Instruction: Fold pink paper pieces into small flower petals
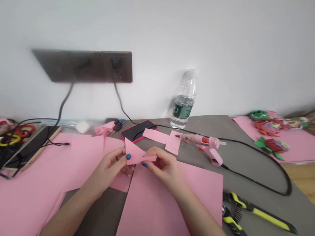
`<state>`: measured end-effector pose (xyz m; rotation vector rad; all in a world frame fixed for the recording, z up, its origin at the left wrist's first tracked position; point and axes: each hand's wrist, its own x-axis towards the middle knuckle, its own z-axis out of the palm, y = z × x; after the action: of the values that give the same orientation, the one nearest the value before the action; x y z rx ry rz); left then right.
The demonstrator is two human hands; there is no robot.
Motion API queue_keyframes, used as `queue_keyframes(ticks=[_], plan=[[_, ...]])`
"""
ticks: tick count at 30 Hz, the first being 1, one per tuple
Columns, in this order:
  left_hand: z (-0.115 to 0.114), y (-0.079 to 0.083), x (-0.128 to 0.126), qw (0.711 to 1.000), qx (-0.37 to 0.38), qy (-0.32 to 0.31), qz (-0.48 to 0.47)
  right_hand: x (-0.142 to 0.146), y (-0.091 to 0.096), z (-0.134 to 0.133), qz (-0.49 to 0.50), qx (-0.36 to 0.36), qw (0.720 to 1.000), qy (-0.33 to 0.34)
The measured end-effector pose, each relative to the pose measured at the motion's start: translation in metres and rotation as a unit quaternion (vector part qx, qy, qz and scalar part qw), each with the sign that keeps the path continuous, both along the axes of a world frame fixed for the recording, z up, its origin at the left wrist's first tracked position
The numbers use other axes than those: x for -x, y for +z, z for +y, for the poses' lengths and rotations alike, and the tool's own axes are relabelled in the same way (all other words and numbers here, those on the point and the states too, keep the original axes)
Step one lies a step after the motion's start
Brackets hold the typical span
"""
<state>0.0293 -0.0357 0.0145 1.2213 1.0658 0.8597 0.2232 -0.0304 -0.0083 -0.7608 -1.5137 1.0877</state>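
Observation:
A small folded piece of pink paper (134, 152) is held up between my two hands. My left hand (115, 165) pinches its left side, thumb in front. My right hand (163, 168) grips the right end, where a narrow strip of the paper sticks out past the fingertips. Below my hands lies a large pink sheet (161, 209). Just beyond them are a phone with a pink edge (139, 130) and pink paper strips (158, 136). A pink glue gun (204, 141) rests with its nozzle over the strips.
A water bottle (183, 106) stands against the wall. Yellow-black pliers (260, 215) lie open at right. Paper flowers (274, 142) sit on pink sheets at far right. Another phone (33, 147), cables and more pink sheets (36, 180) spread left. A socket panel (95, 67) is on the wall.

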Motion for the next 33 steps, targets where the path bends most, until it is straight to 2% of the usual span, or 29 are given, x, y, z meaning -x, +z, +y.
queue_keyframes(ticks=[2,4,6,8,10,14,18,21,24,29,33], plan=[[-0.001,0.000,0.002,0.997,-0.060,0.041,0.021,-0.002,-0.001,0.001,0.013,0.027,0.999,-0.011],[-0.002,0.001,0.004,0.981,-0.163,0.060,0.090,-0.004,-0.002,0.002,0.024,0.034,0.999,-0.023],[-0.002,0.004,0.004,0.948,-0.264,0.034,0.174,-0.005,-0.002,0.002,0.031,0.039,0.998,-0.026],[-0.003,0.006,0.003,0.924,-0.315,-0.003,0.215,-0.004,-0.001,0.002,0.039,0.056,0.998,-0.010],[-0.004,0.007,0.000,0.924,-0.309,-0.018,0.223,-0.003,0.000,0.001,0.051,0.082,0.995,0.004],[-0.005,0.006,-0.005,0.953,-0.229,-0.001,0.199,0.000,0.000,-0.002,0.048,0.109,0.993,0.007],[-0.007,0.006,-0.006,0.974,-0.189,0.001,0.129,0.001,0.000,-0.004,0.019,0.094,0.995,0.019],[-0.009,0.007,-0.004,0.975,-0.180,-0.007,0.126,0.001,0.001,-0.005,0.009,0.070,0.997,0.011],[-0.012,0.008,-0.003,0.968,-0.215,-0.016,0.127,-0.001,0.004,-0.006,0.027,0.040,0.999,0.016],[-0.012,0.008,-0.001,0.938,-0.304,-0.015,0.165,-0.005,0.007,-0.004,0.079,0.015,0.995,0.052],[-0.012,0.005,0.002,0.917,-0.350,-0.007,0.193,-0.007,0.002,-0.003,0.091,0.013,0.995,0.037]])
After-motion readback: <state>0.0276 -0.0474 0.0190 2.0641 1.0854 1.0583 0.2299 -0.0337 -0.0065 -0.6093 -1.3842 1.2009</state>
